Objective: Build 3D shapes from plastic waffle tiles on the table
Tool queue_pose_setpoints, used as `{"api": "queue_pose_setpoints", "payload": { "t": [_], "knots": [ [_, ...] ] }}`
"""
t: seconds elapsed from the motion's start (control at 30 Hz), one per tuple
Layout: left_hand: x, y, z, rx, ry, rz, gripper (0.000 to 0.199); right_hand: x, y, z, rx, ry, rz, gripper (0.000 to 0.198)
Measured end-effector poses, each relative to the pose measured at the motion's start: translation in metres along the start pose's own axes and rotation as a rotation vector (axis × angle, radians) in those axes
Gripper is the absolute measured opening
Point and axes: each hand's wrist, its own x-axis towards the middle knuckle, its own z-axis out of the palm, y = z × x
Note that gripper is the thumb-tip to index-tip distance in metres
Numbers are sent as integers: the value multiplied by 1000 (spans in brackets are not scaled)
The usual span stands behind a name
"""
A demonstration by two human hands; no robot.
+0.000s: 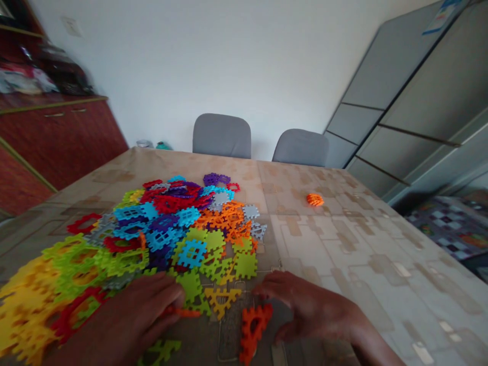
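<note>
Now, heap of toothed plastic pieces (165, 236): sprawling across the left and middle of the worktop (366, 259); possibly snagging on the left hand (152, 302) or its forearm, because of notched edges lying so close alongside, and so perhaps spilling loose pieces.
Orange piece (187, 313): poking out, edge-on, from the left hand; perhaps twisting or slipping, owing to a grip looking rather narrow.
Red-orange triangular piece (250, 339): lying between the two hands, at the near side of the view; maybe skidding off if being nudged by fingertips instead of being gripped across.
Yellow triangular piece (221, 309): resting just beyond, beside the green pieces (189, 284); conceivably getting caught up by mistake, sitting so near the right hand (305, 303).
Left hand: pinching the orange piece between thumb and fingers, leaving hardly any gap.
Right hand: hanging half spread, thumb and fingers curving apart, just beside the red-orange triangular piece; holding nothing visible; touching it or not, impossible to tell from this angle.
Orange cluster (314, 199): sitting well apart, on the worktop's far right.
</note>
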Motion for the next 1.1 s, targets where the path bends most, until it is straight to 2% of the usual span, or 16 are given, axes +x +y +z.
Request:
{"api": "queue_pose_setpoints", "payload": {
  "t": [0.1,0.17,0.27,0.37,0.5,0.63,0.8,0.97,1.1],
  "knots": [
    [9,18,-8,-284,-107,-109,18,-9,5,-5,20,28,47,60],
    [20,36,-6,-507,-127,-190,18,-15,8,-9,20,63,112,58],
    [42,65,10,-822,-181,-251,22,-21,9,-15,13,125,180,52],
    [61,83,29,-971,-232,-220,22,-21,4,-19,10,231,161,39],
    [71,89,42,-1009,-206,-210,25,-15,-12,-19,25,325,-11,25],
    [69,92,45,-1040,-179,-175,23,-8,-24,-15,-25,305,-127,21],
    [63,96,45,-1007,-170,-145,19,-4,-28,-13,-133,240,-119,13],
    [50,88,40,-665,0,-143,16,-3,-25,-12,-156,207,-82,13],
    [34,76,44,-546,-20,-172,30,-2,-24,-7,-177,191,-77,9]
  ]
}}
